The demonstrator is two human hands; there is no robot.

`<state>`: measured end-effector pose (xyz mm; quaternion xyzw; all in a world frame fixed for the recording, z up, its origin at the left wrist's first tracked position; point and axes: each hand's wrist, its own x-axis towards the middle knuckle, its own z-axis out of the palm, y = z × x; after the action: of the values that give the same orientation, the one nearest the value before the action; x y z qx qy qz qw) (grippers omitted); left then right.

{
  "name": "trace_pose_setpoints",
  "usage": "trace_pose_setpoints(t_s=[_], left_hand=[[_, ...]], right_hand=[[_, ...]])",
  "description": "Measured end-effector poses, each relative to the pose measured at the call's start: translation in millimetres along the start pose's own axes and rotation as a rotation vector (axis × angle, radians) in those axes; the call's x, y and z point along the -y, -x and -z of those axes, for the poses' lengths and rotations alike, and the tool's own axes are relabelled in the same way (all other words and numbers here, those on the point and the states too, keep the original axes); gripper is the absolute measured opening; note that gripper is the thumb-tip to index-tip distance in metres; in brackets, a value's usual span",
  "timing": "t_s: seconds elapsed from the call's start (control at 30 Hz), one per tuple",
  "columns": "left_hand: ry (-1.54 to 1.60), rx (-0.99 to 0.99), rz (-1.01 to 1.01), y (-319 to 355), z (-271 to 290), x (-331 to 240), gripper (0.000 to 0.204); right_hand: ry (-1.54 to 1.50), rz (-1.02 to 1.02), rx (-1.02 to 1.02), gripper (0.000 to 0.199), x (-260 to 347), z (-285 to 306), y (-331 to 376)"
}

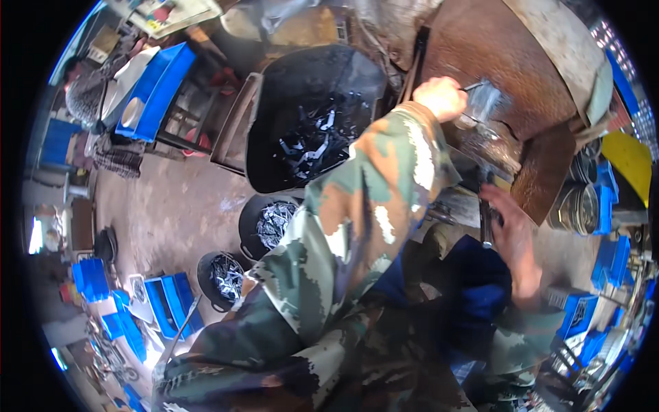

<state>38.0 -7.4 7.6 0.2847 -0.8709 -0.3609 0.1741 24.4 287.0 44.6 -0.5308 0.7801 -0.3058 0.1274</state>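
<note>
My left hand (441, 98) is closed round the thin dark handle of a tool with a blurred grey-blue head (486, 99), held against the wet brown metal of a machine (498, 48). Its sleeve reaches across the middle of the view. Lower and to the right, my right hand (511, 230) curls its fingers at a dark upright bar (487, 223). Motion blurs its fingertips. Between the hands lies a wet brownish block (489, 145) on the machine. A large black tub (274, 154) with shiny metal pieces (317, 147) stands left of my left forearm.
Two black buckets (247, 223) (206, 278) of small metal parts stand on the floor (165, 196). Blue bins (161, 89) (171, 302) are at the left, more blue bins (576, 312) at the right. A metal frame (237, 123) borders the tub.
</note>
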Motion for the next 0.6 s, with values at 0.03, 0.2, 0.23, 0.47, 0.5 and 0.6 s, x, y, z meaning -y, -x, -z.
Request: trace_pose_setpoints(t_s=[0.03,0.2,0.23,0.47,0.5,0.6], left_hand=[[0.053,-0.021,0.009,5,1,-3,0.039],[0.216,-0.175,0.057,2,-19,-3,0.041],[0.219,-0.171,0.081,1,-18,-3,0.041],[0.44,-0.481,0.041,-8,-28,-25,0.026],[0.46,-0.53,-0.019,-5,-28,-26,0.028],[0.554,-0.503,-0.051,1,-31,-58,0.028]], right_hand=[[0.226,0.22,0.003,0.036,1,-5,2],[0.077,0.035,0.147,0.041,20,-3,-3],[0.082,0.043,0.159,0.043,15,-3,-3],[-0.38,-0.25,-0.387,0.028,4,7,-37],[-0.389,-0.289,-0.451,0.027,7,11,-52],[-0.275,-0.318,-0.64,0.033,6,35,-89]])
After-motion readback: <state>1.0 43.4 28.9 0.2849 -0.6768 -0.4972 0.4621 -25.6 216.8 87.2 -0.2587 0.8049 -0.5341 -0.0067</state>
